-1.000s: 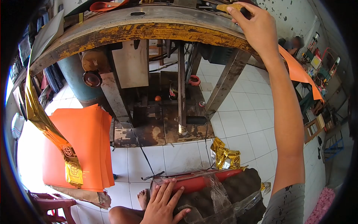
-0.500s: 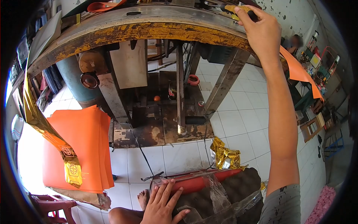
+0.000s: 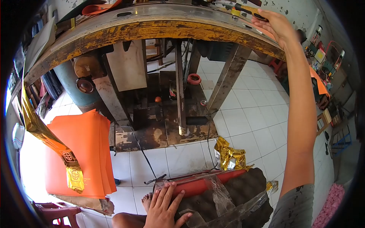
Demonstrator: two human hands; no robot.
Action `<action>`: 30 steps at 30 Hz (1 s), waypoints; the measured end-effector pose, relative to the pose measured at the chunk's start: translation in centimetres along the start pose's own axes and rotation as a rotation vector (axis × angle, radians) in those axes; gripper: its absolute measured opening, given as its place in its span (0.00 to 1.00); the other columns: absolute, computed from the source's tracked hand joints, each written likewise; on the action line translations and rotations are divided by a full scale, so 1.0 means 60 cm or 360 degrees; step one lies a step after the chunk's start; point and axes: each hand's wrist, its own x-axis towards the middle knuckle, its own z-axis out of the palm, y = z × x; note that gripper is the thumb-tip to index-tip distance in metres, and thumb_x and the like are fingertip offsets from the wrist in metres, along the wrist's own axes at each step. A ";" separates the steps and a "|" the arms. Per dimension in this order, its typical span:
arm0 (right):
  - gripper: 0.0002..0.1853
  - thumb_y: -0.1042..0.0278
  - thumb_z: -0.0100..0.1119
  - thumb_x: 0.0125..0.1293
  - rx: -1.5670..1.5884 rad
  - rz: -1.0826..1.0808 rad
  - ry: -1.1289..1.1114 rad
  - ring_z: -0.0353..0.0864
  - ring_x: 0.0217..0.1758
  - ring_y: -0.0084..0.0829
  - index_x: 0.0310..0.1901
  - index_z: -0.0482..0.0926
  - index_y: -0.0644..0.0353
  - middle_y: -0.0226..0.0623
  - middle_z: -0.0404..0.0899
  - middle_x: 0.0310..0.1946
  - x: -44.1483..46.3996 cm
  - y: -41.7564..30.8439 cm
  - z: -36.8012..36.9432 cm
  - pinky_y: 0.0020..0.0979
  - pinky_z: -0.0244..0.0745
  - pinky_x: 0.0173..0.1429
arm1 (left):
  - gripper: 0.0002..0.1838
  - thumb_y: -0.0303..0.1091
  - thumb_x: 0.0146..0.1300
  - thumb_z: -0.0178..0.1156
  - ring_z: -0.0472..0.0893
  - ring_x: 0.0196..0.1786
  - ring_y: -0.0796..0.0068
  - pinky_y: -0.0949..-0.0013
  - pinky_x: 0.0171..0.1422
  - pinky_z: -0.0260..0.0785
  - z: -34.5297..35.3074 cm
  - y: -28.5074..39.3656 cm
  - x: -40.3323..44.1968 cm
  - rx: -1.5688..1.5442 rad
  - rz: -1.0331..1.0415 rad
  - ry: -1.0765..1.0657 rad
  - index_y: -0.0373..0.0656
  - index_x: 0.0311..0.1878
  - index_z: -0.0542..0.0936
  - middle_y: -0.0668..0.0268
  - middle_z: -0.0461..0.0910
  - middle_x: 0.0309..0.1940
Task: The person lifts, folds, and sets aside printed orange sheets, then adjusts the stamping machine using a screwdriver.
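Note:
My left hand (image 3: 166,209) lies flat with its fingers spread on the near left end of a red pad (image 3: 197,186), which has clear tape over it and a dark, bumpy sheet (image 3: 247,190) beside it. Up at the right end of the worktable (image 3: 152,32), my right hand (image 3: 272,23) is closed round a tool with a yellow and black handle (image 3: 251,10). The tool points left over the tabletop. Its far end is too small to make out.
Orange sheets (image 3: 78,152) are stacked at the left, with a gold foil strip (image 3: 49,136) hanging over them. Crumpled gold foil (image 3: 232,155) lies beyond the pad. Metal legs (image 3: 228,76) stand under the table. A plastic stool (image 3: 59,212) is at lower left.
My right hand has moved right along the table with the tool, and an orange sheet at the right is now more hidden behind my arm. The view has shifted slightly. My left hand stays put.

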 end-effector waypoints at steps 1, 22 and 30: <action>0.22 0.62 0.57 0.77 0.0029 0.0035 -0.0032 0.86 0.50 0.32 0.62 0.73 0.74 0.51 0.83 0.48 0.010 0.002 -0.004 0.27 0.83 0.63 | 0.38 0.54 0.70 0.59 0.55 0.80 0.45 0.45 0.83 0.45 0.000 0.002 0.000 0.0000 -0.0002 -0.0002 0.43 0.76 0.66 0.49 0.57 0.79; 0.20 0.68 0.53 0.79 0.0505 0.0182 -0.0144 0.82 0.55 0.35 0.62 0.69 0.78 0.52 0.76 0.54 0.067 0.067 -0.033 0.27 0.82 0.63 | 0.37 0.56 0.72 0.56 0.54 0.81 0.44 0.46 0.84 0.43 -0.004 0.004 0.001 0.0033 -0.0030 -0.0027 0.43 0.76 0.66 0.49 0.55 0.80; 0.22 0.66 0.51 0.80 0.0517 0.0219 -0.0127 0.81 0.52 0.28 0.67 0.66 0.73 0.49 0.79 0.54 0.062 0.065 -0.029 0.24 0.83 0.61 | 0.37 0.56 0.72 0.56 0.54 0.81 0.44 0.46 0.84 0.43 -0.002 0.002 0.000 0.0037 -0.0014 -0.0013 0.43 0.76 0.66 0.48 0.55 0.80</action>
